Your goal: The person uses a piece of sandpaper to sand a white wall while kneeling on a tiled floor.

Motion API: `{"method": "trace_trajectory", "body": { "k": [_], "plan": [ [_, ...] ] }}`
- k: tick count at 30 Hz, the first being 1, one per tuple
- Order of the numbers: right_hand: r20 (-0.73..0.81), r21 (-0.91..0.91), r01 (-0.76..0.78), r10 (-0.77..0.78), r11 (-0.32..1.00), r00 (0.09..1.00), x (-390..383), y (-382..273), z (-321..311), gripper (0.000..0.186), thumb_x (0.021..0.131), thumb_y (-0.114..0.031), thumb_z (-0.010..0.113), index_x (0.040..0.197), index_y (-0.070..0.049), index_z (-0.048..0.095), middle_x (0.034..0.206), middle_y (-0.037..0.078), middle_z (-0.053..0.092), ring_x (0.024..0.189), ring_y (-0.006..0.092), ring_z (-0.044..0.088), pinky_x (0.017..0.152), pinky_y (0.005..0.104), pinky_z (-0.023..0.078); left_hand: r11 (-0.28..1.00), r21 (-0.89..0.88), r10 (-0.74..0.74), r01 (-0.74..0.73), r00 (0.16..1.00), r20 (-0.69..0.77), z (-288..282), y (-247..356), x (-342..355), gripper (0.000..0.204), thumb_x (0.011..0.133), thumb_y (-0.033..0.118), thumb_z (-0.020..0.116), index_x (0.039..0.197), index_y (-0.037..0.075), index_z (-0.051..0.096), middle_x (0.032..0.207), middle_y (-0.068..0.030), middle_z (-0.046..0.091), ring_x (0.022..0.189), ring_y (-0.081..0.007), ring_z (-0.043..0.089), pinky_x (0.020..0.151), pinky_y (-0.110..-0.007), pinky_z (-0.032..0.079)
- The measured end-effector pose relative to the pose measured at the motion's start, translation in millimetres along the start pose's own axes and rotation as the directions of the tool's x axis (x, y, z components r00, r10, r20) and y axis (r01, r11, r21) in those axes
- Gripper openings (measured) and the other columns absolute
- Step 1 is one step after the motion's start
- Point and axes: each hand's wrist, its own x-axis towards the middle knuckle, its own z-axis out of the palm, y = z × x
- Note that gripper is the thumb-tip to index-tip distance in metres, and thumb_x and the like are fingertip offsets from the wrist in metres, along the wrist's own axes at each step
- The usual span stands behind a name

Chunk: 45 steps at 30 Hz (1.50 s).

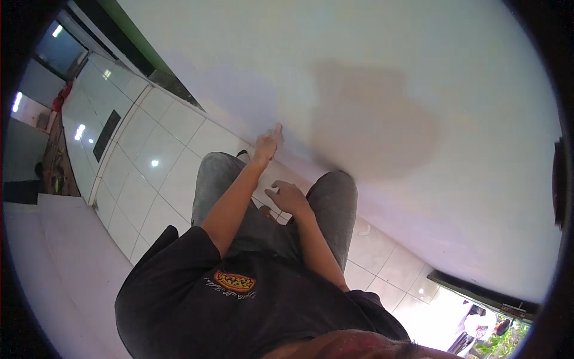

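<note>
My left hand (pixel 267 145) is raised beyond my left knee, close to the pale wall (pixel 239 78). One finger stretches out along the wall, and the hand looks slightly blurred. Whether the fingertip touches the surface I cannot tell. Between my knees, my right hand (pixel 288 197) hovers with its fingers loosely bent and apart. I see nothing in either hand. Grey trousers (pixel 335 206) cover my bent legs, and a shadow (pixel 376 125) falls across the wall.
White floor tiles (pixel 167 152) run alongside the wall. Leftward lie a raised floor edge (pixel 122 134) and a dark mat (pixel 107 134). A bright doorway (pixel 442 314) with greenery (pixel 499 344) outside is at the lower right. Another pale wall (pixel 66 257) stands at the lower left.
</note>
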Motion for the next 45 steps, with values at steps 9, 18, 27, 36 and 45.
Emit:
{"method": "trace_trajectory", "body": {
  "k": [9, 18, 27, 36, 45],
  "plan": [
    [-0.280, 0.094, -0.055, 0.079, 0.994, 0.957, 13.4, 8.0, -2.5, 0.048, 0.092, -0.038, 0.063, 0.125, -0.002, 0.062, 0.106, 0.024, 0.070, 0.099, 0.0403, 0.067, 0.087, 0.0463, 0.051, 0.858, -0.409, -0.161, 0.311, 0.919, 0.360, -8.8, -84.5, -58.9, 0.044, 0.102, 0.052, 0.049, 0.091, 0.011, 0.063, 0.071, 0.0004, 0.055, 0.057, -0.0122, 0.051, 0.053, -0.031, 0.041],
    [-0.569, 0.044, 0.245, -0.177, 0.968, 0.803, 15.7, -19.2, 11.7, 0.056, 0.092, -0.007, 0.058, 0.146, -0.005, 0.045, 0.121, 0.030, 0.063, 0.105, 0.0454, 0.064, 0.089, 0.0490, 0.050, 0.858, -0.464, -0.045, 0.221, 0.932, 0.360, -10.8, -27.2, -91.1, 0.036, 0.103, 0.035, 0.051, 0.097, 0.007, 0.073, 0.082, 0.0007, 0.066, 0.079, -0.0119, 0.060, 0.072, -0.031, 0.047],
    [-0.640, -0.182, 0.216, -0.282, 0.959, 0.714, 15.6, -31.0, 10.2, 0.051, 0.096, -0.008, 0.051, 0.147, -0.011, 0.047, 0.116, 0.027, 0.063, 0.099, 0.0443, 0.064, 0.082, 0.0489, 0.052, 0.969, -0.227, 0.184, -0.095, 0.894, 0.410, -18.4, -29.4, -77.3, 0.042, 0.101, 0.036, 0.054, 0.108, -0.001, 0.072, 0.099, -0.0094, 0.075, 0.088, -0.0169, 0.068, 0.080, -0.033, 0.052],
    [-0.417, -0.776, 0.107, -0.633, 0.621, 0.652, 39.4, -59.6, -75.4, 0.045, 0.094, -0.018, 0.061, 0.139, -0.021, 0.058, 0.122, 0.014, 0.067, 0.086, 0.0317, 0.070, 0.063, 0.0400, 0.057, 0.987, 0.007, 0.151, -0.161, 0.937, 0.315, -81.1, -61.8, -7.7, 0.055, 0.099, 0.052, 0.052, 0.105, 0.000, 0.072, 0.098, -0.0121, 0.074, 0.086, -0.0246, 0.068, 0.081, -0.039, 0.052],
    [-0.232, -0.965, -0.051, -0.754, 0.256, 0.615, 81.4, -42.6, -101.3, 0.043, 0.087, -0.014, 0.067, 0.130, -0.020, 0.066, 0.093, 0.000, 0.073, 0.052, 0.0193, 0.063, 0.046, 0.0332, 0.051, 0.967, 0.113, 0.197, -0.226, 0.954, 0.224, -101.1, -43.7, -3.5, 0.051, 0.097, 0.046, 0.052, 0.102, -0.001, 0.069, 0.102, -0.0210, 0.071, 0.100, -0.0364, 0.067, 0.090, -0.045, 0.049]
  ]
}}
